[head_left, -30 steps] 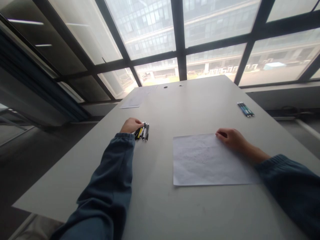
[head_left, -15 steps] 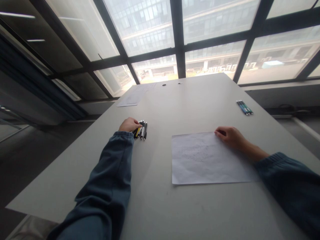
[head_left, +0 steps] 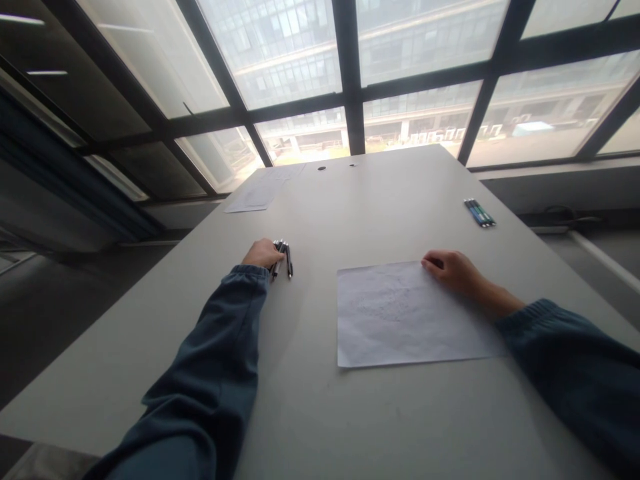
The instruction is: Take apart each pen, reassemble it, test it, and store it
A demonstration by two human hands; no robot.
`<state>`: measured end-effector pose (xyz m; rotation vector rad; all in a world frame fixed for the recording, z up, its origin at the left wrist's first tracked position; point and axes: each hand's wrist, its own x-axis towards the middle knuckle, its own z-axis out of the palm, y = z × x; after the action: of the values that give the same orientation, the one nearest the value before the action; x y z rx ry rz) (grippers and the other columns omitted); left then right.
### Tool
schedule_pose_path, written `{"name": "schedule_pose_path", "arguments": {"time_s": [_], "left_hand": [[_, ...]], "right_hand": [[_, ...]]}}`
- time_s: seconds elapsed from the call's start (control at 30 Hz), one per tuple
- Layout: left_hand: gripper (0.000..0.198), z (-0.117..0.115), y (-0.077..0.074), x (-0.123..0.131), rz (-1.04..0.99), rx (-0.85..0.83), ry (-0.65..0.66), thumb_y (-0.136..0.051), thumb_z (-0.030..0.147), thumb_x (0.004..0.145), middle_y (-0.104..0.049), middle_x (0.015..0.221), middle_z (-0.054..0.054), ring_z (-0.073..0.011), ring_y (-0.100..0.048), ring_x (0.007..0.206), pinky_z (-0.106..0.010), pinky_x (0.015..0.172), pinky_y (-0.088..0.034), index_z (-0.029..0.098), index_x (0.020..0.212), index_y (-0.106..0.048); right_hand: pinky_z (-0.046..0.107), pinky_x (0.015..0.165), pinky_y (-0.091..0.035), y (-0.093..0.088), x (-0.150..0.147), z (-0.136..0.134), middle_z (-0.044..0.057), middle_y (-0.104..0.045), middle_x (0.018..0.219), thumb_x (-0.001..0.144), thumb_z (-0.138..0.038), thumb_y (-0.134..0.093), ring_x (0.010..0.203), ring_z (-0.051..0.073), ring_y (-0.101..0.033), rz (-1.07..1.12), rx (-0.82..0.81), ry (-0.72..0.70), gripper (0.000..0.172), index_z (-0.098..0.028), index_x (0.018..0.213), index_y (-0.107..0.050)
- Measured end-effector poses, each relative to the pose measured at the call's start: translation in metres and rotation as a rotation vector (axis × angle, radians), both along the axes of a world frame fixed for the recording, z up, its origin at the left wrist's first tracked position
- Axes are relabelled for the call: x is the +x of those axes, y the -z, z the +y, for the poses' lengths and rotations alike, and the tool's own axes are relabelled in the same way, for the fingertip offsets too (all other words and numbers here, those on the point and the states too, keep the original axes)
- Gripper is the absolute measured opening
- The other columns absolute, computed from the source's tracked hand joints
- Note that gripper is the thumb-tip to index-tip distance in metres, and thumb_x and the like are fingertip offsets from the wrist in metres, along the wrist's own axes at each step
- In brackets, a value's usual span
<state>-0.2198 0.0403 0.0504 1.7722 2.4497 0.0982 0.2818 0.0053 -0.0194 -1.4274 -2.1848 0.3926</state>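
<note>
My left hand [head_left: 262, 254] reaches out over the grey table [head_left: 320, 413] and curls its fingers round a small bunch of black and white pens [head_left: 283, 259] lying at mid-left. A white sheet of paper with a faint drawing [head_left: 405, 313] lies in front of me. My right hand [head_left: 450, 270] rests on the sheet's far right corner, fingers curled under and pressing the paper down. Both arms wear dark blue sleeves.
A second set of blue-green pens [head_left: 479, 213] lies near the table's right edge. More paper sheets [head_left: 260, 193] sit at the far left corner. Two small dark discs [head_left: 321, 168] lie near the far edge, before tall windows.
My left hand has closed over the pen bunch, covering the yellow one that showed before. The view has tilted slightly; my right hand stays on the paper's corner.
</note>
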Motion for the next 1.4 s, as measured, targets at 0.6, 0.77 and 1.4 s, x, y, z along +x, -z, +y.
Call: {"name": "schedule_pose_path", "arguments": {"time_s": [0.6,0.77,1.4], "left_hand": [[0.021,-0.058,0.01,0.206,-1.322,0.132,0.495,-0.07,0.032,0.078,-0.073,0.074,-0.009,-0.0109,-0.059,0.054,-0.022,0.046,-0.042,0.013,0.085,-0.065],[0.022,-0.06,0.031,0.243,-1.428,0.215,0.542,-0.073,0.031,0.08,-0.075,0.079,-0.01,-0.0121,-0.064,0.058,-0.023,0.05,-0.048,0.012,0.087,-0.064],[0.03,-0.042,0.057,0.212,-1.031,0.531,0.608,-0.071,0.039,0.087,-0.077,0.086,-0.008,-0.0166,-0.071,0.074,-0.03,0.073,-0.058,0.016,0.105,-0.078]], "right_hand": [[0.028,0.065,-0.04,-0.003,-0.018,-0.007,0.005,-0.069,0.076,0.093,-0.035,-0.053,0.066,0.016,-0.056,0.142,0.103,0.025,0.025,-0.019,0.081,-0.07],[0.026,0.055,-0.042,-0.008,-0.028,-0.016,0.003,-0.065,0.068,0.096,-0.05,-0.05,0.057,0.013,-0.055,0.624,-0.11,-0.067,0.04,-0.017,0.086,-0.07],[0.033,0.063,-0.055,0.0,-0.021,-0.016,0.003,-0.072,0.074,0.082,-0.041,-0.074,0.064,0.016,-0.065,0.949,-0.072,0.016,0.029,-0.018,0.1,-0.076]]}}
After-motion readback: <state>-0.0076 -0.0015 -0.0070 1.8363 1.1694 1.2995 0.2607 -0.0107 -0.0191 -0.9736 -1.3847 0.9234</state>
